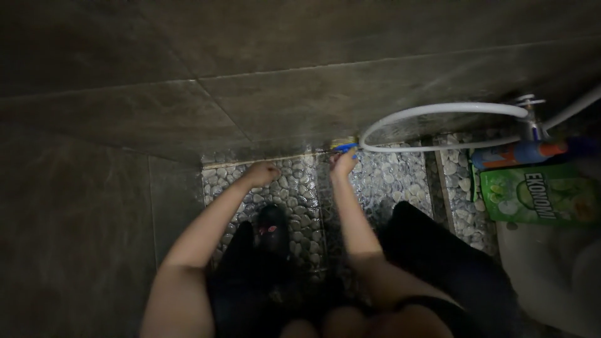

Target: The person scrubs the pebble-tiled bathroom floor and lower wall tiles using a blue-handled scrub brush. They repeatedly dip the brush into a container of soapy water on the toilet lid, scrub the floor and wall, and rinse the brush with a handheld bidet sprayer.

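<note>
Crouching low, we see our right hand (344,161) gripping a small blue-and-yellow tool (344,148) against the glossy pebble-mosaic floor (382,181), where one smooth white hose (438,109) loops away to its right. Our left hand (261,173) rests beside it, curled into a fist on the pebbles. Farther right stand one plastic bottle (523,153) and one green packet (538,194). Dark stone-look wall tiles (250,75) rise beyond both hands.

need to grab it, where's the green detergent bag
In the head view, the green plastic detergent bag lies at the far right, just below the blue bottle with an orange cap, beside the pebble-tiled floor.
</note>
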